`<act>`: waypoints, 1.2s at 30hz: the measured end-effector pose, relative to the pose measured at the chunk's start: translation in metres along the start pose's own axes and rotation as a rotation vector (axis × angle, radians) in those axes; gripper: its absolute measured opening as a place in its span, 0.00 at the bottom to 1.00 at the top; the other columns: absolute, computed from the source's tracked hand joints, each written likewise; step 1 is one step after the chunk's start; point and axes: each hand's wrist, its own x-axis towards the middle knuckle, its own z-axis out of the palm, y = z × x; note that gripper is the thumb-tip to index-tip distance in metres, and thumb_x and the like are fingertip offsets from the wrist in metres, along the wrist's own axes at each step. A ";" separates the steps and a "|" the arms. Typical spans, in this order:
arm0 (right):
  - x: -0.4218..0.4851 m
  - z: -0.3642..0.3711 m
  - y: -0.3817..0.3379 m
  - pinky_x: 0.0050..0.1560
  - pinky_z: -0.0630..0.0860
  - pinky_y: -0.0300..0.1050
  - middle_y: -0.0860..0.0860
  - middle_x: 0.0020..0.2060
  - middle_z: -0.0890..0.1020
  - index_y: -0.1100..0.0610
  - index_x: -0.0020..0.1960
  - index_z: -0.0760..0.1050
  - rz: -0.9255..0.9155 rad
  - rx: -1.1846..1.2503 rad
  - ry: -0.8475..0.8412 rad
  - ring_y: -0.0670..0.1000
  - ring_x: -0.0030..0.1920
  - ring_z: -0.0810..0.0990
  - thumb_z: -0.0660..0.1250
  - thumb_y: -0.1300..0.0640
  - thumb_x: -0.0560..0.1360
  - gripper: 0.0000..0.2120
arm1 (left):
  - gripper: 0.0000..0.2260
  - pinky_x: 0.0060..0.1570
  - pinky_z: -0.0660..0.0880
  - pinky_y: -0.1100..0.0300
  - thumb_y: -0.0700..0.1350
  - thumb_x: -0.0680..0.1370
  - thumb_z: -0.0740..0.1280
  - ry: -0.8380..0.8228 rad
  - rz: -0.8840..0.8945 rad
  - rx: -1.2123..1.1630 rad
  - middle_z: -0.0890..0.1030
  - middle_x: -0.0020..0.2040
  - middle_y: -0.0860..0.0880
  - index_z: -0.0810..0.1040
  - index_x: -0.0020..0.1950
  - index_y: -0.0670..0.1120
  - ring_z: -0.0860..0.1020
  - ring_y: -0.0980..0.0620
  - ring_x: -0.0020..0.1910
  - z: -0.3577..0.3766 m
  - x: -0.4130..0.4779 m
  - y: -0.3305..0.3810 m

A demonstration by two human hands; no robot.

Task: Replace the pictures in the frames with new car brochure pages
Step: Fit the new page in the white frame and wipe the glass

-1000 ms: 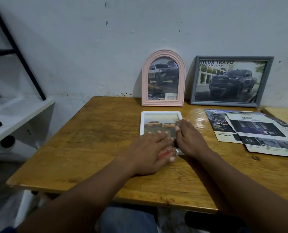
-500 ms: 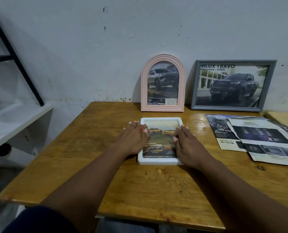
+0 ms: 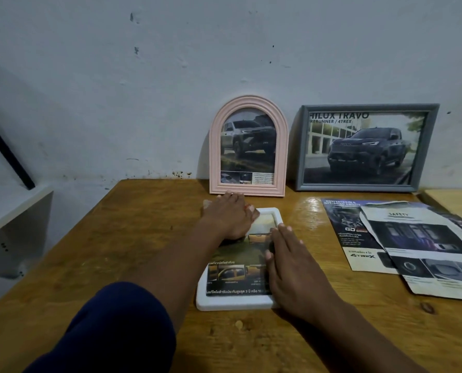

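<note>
Altogether three picture frames are on the wooden desk (image 3: 116, 238). Two stand upright at its far edge against the wall (image 3: 143, 76). One is a pink arched frame (image 3: 215, 146) holding a page with a pickup and a small strip of text at the bottom. Just to its right is a grey rectangular frame (image 3: 359, 186) holding a dark pickup under the heading "HILUX TRAVO". The third, a white frame (image 3: 232, 302), lies flat near the middle of the desk, in front of the pink one. It holds a brochure page with yellow cars and lines of Thai print.

Two hands rest on that white frame. The left hand (image 3: 228, 216) lies over its far left corner, its fingers (image 3: 232, 196) spread and reaching almost to the foot of the pink frame. Whether any of them hooks the rim cannot be told, as the tips are blurred. The right hand (image 3: 292, 267) lies palm down along the frame's right side, its fingers (image 3: 283, 232) straight and close together on the page. A navy sleeve (image 3: 111, 332) covers the left upper arm.

Two loose brochure pages lie on the right of the desk, apart from the white frame. A dark page (image 3: 345, 238) marked "4TREX" is partly overlapped by a page (image 3: 418, 238) headed "SAFETY". One white shelf (image 3: 9, 205) stands beside the desk at the left.
</note>
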 end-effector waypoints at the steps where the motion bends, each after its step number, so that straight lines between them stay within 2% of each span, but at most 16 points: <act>1: 0.000 0.000 0.000 0.74 0.38 0.42 0.56 0.80 0.48 0.59 0.80 0.46 0.003 0.003 0.002 0.52 0.80 0.43 0.39 0.44 0.78 0.34 | 0.31 0.77 0.45 0.44 0.61 0.85 0.46 0.012 0.010 -0.004 0.52 0.83 0.47 0.51 0.83 0.44 0.48 0.47 0.82 0.002 0.001 0.004; 5: 0.002 0.001 0.004 0.78 0.44 0.47 0.56 0.80 0.52 0.57 0.80 0.51 0.000 0.059 0.001 0.52 0.80 0.46 0.44 0.46 0.83 0.28 | 0.30 0.77 0.42 0.49 0.60 0.85 0.45 0.036 0.071 -0.122 0.47 0.83 0.49 0.47 0.83 0.47 0.44 0.50 0.82 0.007 0.002 0.016; 8: 0.011 -0.010 0.009 0.75 0.58 0.56 0.52 0.76 0.64 0.52 0.76 0.60 0.027 0.123 0.048 0.52 0.77 0.57 0.46 0.44 0.81 0.26 | 0.26 0.77 0.44 0.50 0.57 0.86 0.48 0.147 0.047 -0.466 0.49 0.83 0.52 0.48 0.83 0.53 0.45 0.52 0.82 0.003 -0.008 0.014; 10: 0.028 -0.019 0.009 0.75 0.58 0.58 0.50 0.75 0.65 0.50 0.75 0.61 0.034 0.063 0.127 0.51 0.76 0.59 0.49 0.45 0.82 0.23 | 0.26 0.79 0.49 0.46 0.56 0.86 0.51 0.268 -0.018 -0.600 0.50 0.83 0.52 0.49 0.83 0.55 0.47 0.51 0.82 0.003 -0.020 0.001; 13: 0.065 -0.023 -0.004 0.76 0.52 0.56 0.49 0.78 0.59 0.49 0.77 0.59 -0.102 -0.041 0.140 0.51 0.78 0.53 0.52 0.48 0.83 0.23 | 0.27 0.78 0.46 0.46 0.57 0.85 0.52 0.296 -0.119 -0.489 0.49 0.83 0.51 0.48 0.83 0.54 0.44 0.49 0.81 0.013 -0.046 -0.024; 17: 0.099 -0.009 -0.018 0.76 0.48 0.56 0.50 0.80 0.56 0.50 0.79 0.57 -0.276 -0.121 -0.119 0.52 0.79 0.49 0.51 0.48 0.84 0.24 | 0.28 0.77 0.40 0.52 0.55 0.86 0.47 0.172 -0.170 -0.286 0.46 0.83 0.48 0.44 0.83 0.47 0.42 0.49 0.81 0.030 -0.078 -0.036; 20: 0.103 -0.013 -0.013 0.75 0.54 0.54 0.53 0.78 0.61 0.51 0.79 0.58 -0.230 -0.151 -0.120 0.55 0.78 0.56 0.55 0.48 0.83 0.25 | 0.27 0.77 0.40 0.51 0.55 0.86 0.46 0.150 -0.169 -0.214 0.46 0.83 0.48 0.45 0.83 0.47 0.42 0.49 0.82 0.032 -0.078 -0.037; 23: 0.100 -0.026 0.006 0.67 0.68 0.53 0.55 0.71 0.70 0.53 0.74 0.65 -0.089 -0.164 -0.071 0.57 0.69 0.68 0.62 0.49 0.79 0.24 | 0.27 0.77 0.40 0.50 0.57 0.86 0.45 0.140 -0.162 -0.148 0.46 0.83 0.49 0.46 0.83 0.48 0.42 0.49 0.82 0.033 -0.073 -0.039; 25: 0.091 -0.032 0.016 0.61 0.74 0.52 0.55 0.66 0.74 0.53 0.70 0.69 -0.005 -0.114 -0.048 0.56 0.63 0.73 0.63 0.51 0.78 0.21 | 0.27 0.78 0.41 0.48 0.57 0.86 0.44 0.135 -0.162 -0.113 0.47 0.83 0.49 0.47 0.83 0.48 0.43 0.49 0.82 0.033 -0.072 -0.039; 28: 0.069 -0.037 0.020 0.54 0.75 0.49 0.55 0.60 0.76 0.53 0.67 0.72 0.051 -0.091 0.012 0.56 0.57 0.77 0.64 0.56 0.78 0.17 | 0.27 0.78 0.42 0.47 0.57 0.86 0.43 0.141 -0.166 -0.096 0.49 0.83 0.49 0.48 0.83 0.48 0.44 0.48 0.82 0.032 -0.071 -0.038; 31: 0.039 -0.044 0.022 0.49 0.74 0.47 0.54 0.57 0.79 0.53 0.64 0.73 0.077 -0.116 0.038 0.55 0.54 0.78 0.64 0.55 0.79 0.14 | 0.28 0.78 0.42 0.46 0.57 0.86 0.43 0.145 -0.175 -0.092 0.49 0.83 0.49 0.48 0.83 0.47 0.45 0.48 0.82 0.032 -0.069 -0.037; 36: -0.010 -0.065 0.026 0.45 0.74 0.44 0.50 0.51 0.82 0.49 0.57 0.77 0.021 -0.141 -0.061 0.48 0.44 0.75 0.65 0.56 0.78 0.09 | 0.29 0.78 0.43 0.45 0.59 0.85 0.43 0.138 -0.170 -0.076 0.50 0.83 0.47 0.49 0.83 0.47 0.45 0.46 0.82 0.030 -0.071 -0.036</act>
